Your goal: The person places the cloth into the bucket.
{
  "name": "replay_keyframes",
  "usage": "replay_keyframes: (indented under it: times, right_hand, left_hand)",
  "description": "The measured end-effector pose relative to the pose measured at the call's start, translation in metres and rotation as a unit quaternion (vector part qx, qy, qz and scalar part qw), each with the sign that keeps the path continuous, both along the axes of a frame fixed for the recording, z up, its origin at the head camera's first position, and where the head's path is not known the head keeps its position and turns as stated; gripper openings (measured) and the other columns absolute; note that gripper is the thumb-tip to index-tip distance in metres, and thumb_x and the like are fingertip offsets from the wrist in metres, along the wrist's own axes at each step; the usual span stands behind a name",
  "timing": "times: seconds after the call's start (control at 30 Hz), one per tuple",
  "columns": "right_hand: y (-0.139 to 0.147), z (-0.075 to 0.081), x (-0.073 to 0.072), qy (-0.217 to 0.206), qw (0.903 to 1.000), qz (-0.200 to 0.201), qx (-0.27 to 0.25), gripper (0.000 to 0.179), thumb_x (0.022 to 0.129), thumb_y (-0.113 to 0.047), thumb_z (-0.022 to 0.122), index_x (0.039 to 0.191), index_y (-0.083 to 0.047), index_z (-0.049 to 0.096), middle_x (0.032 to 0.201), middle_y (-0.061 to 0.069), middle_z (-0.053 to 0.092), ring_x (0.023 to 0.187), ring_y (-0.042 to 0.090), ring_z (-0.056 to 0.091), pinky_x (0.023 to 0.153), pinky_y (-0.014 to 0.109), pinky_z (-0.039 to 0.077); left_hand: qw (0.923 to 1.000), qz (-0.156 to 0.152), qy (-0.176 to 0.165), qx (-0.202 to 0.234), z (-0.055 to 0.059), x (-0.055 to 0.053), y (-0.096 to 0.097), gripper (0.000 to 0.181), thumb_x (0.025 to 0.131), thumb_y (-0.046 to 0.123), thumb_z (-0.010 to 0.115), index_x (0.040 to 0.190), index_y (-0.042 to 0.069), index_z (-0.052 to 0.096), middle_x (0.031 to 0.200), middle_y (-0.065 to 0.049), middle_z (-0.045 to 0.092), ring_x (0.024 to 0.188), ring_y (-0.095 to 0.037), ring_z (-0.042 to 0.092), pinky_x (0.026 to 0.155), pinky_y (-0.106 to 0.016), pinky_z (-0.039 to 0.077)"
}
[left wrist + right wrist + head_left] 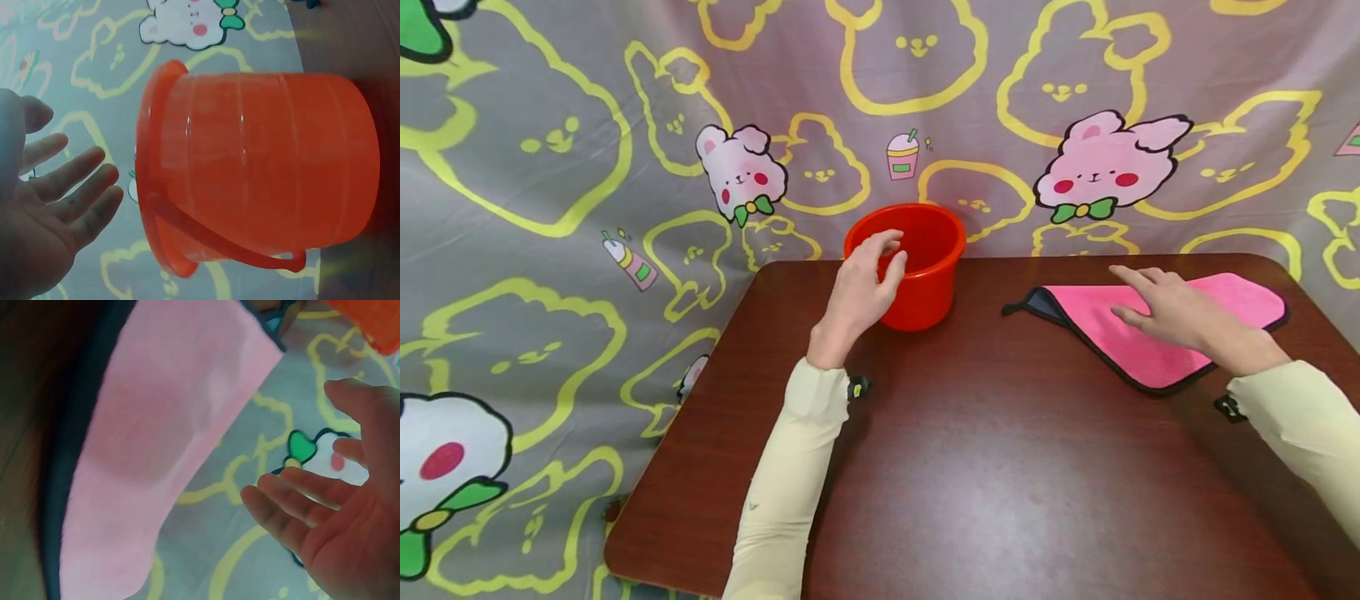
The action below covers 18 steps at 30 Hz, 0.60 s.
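Observation:
A red plastic bucket (917,302) stands upright at the back of the table, its handle (219,240) hanging down along the side in the left wrist view. My left hand (867,287) hovers by the bucket's near rim, fingers relaxed and slightly bent, holding nothing; the left wrist view shows a gap between fingertips and rim. A folded pink cloth (1157,358) with black edging and a dark loop at one corner lies on the right. Over it my right hand (1180,312) is held with fingers spread loosely, and in the right wrist view they are apart from the cloth.
The dark brown wooden table (1000,467) has rounded corners. A grey curtain (820,83) with yellow outlines and cartoon rabbits hangs right behind it and along the left side. Small dark devices show at both wrists.

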State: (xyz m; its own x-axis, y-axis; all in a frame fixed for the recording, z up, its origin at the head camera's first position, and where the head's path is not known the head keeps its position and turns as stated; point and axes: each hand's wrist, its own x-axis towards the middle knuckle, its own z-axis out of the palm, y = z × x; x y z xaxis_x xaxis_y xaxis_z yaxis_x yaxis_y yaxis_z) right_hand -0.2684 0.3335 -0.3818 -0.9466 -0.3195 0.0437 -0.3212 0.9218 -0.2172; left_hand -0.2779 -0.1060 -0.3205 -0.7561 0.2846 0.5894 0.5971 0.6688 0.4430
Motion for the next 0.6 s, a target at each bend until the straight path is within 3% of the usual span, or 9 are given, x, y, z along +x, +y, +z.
replay_keyframes:
  times: [0.17,0.33,0.47,0.6]
  right_hand:
    - [0.015,-0.004,-0.006,-0.005,0.9997,-0.017,0.017,0.075,0.091,-0.029,0.065,0.149,-0.003,0.026,0.133,0.04,0.039,0.121,0.06,0.036,0.093,0.074,0.036]
    - [0.028,-0.009,-0.011,-0.012,0.9986,-0.029,0.042,0.07,0.09,-0.029,0.066,0.146,-0.004,0.032,0.125,0.043,0.043,0.114,0.06,0.044,0.084,0.071,0.043]
    - [0.036,-0.014,-0.014,-0.022,0.9972,-0.04,0.06,0.073,0.088,-0.032,0.069,0.144,-0.002,0.034,0.119,0.042,0.046,0.103,0.055,0.053,0.076,0.067,0.047]
    - [0.043,-0.019,-0.016,-0.087,0.9913,-0.066,0.074,0.094,0.083,-0.053,0.071,0.148,-0.002,0.027,0.123,0.043,0.04,0.102,0.056,0.053,0.079,0.067,0.046]
  left_hand:
    - [0.997,0.052,0.016,0.055,-0.004,-0.012,-0.009,0.032,0.098,0.022,0.053,0.125,0.006,0.06,0.12,-0.01,0.066,0.107,-0.027,0.06,0.094,-0.039,0.049]
    - [0.9873,0.108,0.019,0.115,-0.014,-0.019,-0.019,0.03,0.097,0.021,0.052,0.121,0.006,0.062,0.116,-0.013,0.064,0.1,-0.029,0.059,0.09,-0.039,0.05]
    - [0.9775,0.137,-0.004,0.161,-0.023,-0.023,-0.024,0.032,0.097,0.021,0.051,0.123,0.005,0.06,0.116,-0.016,0.06,0.096,-0.028,0.057,0.085,-0.039,0.051]
    - [0.9697,0.147,-0.051,0.188,-0.029,-0.026,-0.027,0.039,0.096,0.023,0.051,0.132,0.007,0.053,0.123,-0.019,0.055,0.107,-0.03,0.053,0.092,-0.041,0.048]
